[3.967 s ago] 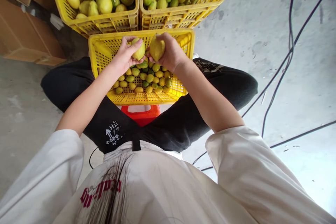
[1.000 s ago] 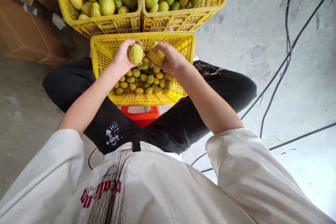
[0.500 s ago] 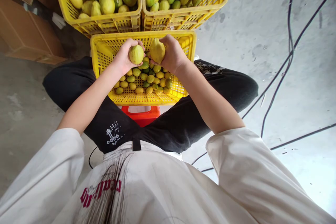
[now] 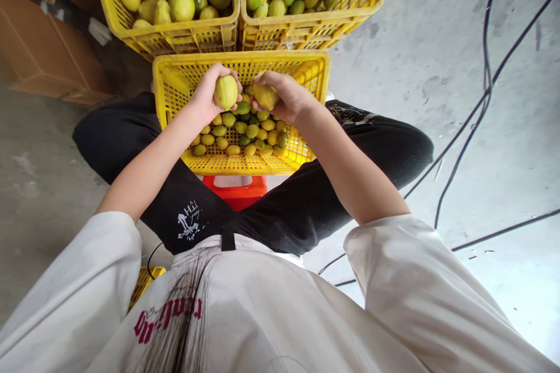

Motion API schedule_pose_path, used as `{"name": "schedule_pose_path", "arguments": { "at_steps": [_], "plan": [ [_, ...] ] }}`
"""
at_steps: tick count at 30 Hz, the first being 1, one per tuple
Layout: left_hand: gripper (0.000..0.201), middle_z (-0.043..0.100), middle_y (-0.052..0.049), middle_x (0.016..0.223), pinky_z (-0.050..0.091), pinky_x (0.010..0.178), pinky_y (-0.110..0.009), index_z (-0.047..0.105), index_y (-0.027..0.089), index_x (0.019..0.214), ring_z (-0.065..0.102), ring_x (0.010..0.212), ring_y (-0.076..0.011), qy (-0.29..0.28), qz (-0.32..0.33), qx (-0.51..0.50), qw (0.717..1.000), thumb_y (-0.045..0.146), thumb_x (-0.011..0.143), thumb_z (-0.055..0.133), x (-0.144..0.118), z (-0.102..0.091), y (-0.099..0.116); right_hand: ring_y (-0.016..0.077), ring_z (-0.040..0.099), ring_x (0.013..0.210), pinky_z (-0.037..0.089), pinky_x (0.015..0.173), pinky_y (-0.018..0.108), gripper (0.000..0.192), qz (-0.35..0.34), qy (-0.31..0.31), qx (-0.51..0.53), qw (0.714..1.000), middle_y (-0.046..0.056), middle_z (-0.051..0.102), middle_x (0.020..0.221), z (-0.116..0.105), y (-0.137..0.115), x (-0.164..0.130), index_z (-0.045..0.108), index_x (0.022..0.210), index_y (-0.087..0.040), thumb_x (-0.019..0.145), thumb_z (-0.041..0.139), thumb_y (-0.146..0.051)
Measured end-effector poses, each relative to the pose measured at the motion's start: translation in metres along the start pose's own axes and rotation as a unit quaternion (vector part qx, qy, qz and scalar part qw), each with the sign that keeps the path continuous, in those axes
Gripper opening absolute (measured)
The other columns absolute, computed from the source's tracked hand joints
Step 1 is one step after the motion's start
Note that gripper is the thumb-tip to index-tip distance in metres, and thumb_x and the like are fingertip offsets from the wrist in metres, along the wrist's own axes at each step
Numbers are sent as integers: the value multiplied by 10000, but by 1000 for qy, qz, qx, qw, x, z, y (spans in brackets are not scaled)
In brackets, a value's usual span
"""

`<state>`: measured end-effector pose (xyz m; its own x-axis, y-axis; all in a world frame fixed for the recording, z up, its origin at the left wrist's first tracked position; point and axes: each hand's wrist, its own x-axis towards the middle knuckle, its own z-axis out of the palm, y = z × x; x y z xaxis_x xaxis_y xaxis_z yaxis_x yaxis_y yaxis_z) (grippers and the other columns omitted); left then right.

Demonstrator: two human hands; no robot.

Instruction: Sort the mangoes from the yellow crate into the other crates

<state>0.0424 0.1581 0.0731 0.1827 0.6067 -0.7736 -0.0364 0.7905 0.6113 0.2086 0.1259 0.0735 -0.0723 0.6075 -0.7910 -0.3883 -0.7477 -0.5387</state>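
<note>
Far left: brown cardboard boxes (image 4: 39, 52) against the concrete floor (image 4: 437, 70).

Upper left crate (image 4: 175, 35) heaped with large yellow-green lemons; upper right crate (image 4: 306, 26) beside it, rims touching, likewise full.

Left hand (image 4: 205, 96) raised over the near crate (image 4: 175, 78), fingers (image 4: 221, 70) curled tight round a yellow-green lemon (image 4: 226, 92), thumb below, fruit's blunt face turned up.

Just to its right, right hand (image 4: 284, 96), palm down, fingers (image 4: 266, 77) closed over a yellower lemon (image 4: 265, 96); only its lower side shows. The two fruits sit near each other, not touching.

Below both: small lemons (image 4: 245, 134) in a single layer on the near crate's floor. Crate rests between the person's knees, red stool (image 4: 234, 186) under its near edge.

Right: black cables (image 4: 472, 99) trail over the floor.

Handling, as judged: fruit firm, fairly light, rind pebbled so grip holds well; bruises if squeezed or dropped. Best taken round the belly, fingers opposite thumb, not by the pointed tips.
</note>
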Motion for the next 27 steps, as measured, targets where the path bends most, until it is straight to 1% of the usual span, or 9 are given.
{"name": "schedule_pose_path", "arguments": {
  "at_steps": [3,6,11,13,15,17,20,24,27],
  "plan": [
    [350,604,-36,810,561,770,-266,600,197,843,738,887,-183,2,-9,13,1000,317,1113,411,2,-2,-1,163,584,761,605,747,247,301,8,3,-11,1000,-28,565,785,0,0,0,581,845,-259,1079,651,-83],
    [330,601,-42,821,576,800,-255,612,186,855,771,967,-201,23,-16,6,1000,321,1106,445,5,0,-4,164,605,758,602,723,242,323,21,9,-17,1000,-28,572,803,2,-1,-2,553,854,-273,1079,674,-76],
    [262,685,-91,929,704,915,-446,675,243,1016,821,1191,-355,26,-30,-79,996,457,1104,552,8,3,-5,158,587,761,573,687,235,347,14,16,-8,1000,-20,582,813,5,-1,-6,541,848,-266,1147,610,-104],
    [245,733,-104,1011,708,955,-512,703,270,1142,818,1264,-392,19,-34,-106,994,439,1092,533,8,3,-4,160,572,761,577,720,244,323,14,26,10,1000,-22,571,796,5,-2,-5,542,880,-268,1184,532,-157],
    [340,758,-92,1093,669,1036,-575,685,263,1327,789,1373,-411,21,-37,-119,992,364,1081,473,6,3,-2,176,592,785,607,795,270,297,18,33,38,999,-22,553,774,5,-5,-3,534,907,-281,1183,458,-200],
    [459,786,-90,1148,648,1085,-604,639,276,1471,742,1459,-430,23,-33,-127,991,346,1039,503,4,3,1,205,645,850,635,862,307,282,20,30,67,997,-10,542,752,3,-8,-2,516,906,-298,1156,415,-215],
    [557,826,-111,1128,706,1031,-529,614,387,1541,731,1472,-410,7,-16,-147,989,381,984,605,1,3,6,227,687,917,636,859,315,276,11,31,73,997,6,551,734,1,-13,-3,506,888,-301,1132,426,-199],
    [290,777,-99,962,704,874,-367,671,276,1338,816,1252,-343,0,-11,-158,987,338,1076,565,-3,3,11,156,596,760,525,693,220,298,-16,45,39,998,-27,540,743,1,-16,-8,552,893,-264,1140,428,-154],
    [127,729,-60,897,645,822,-265,664,222,1191,827,1065,-258,15,-15,-162,987,272,1087,610,-5,4,12,146,575,721,489,623,235,261,-23,30,24,999,-32,578,803,2,-14,-11,655,965,-249,1127,491,-125]
  ]
}}
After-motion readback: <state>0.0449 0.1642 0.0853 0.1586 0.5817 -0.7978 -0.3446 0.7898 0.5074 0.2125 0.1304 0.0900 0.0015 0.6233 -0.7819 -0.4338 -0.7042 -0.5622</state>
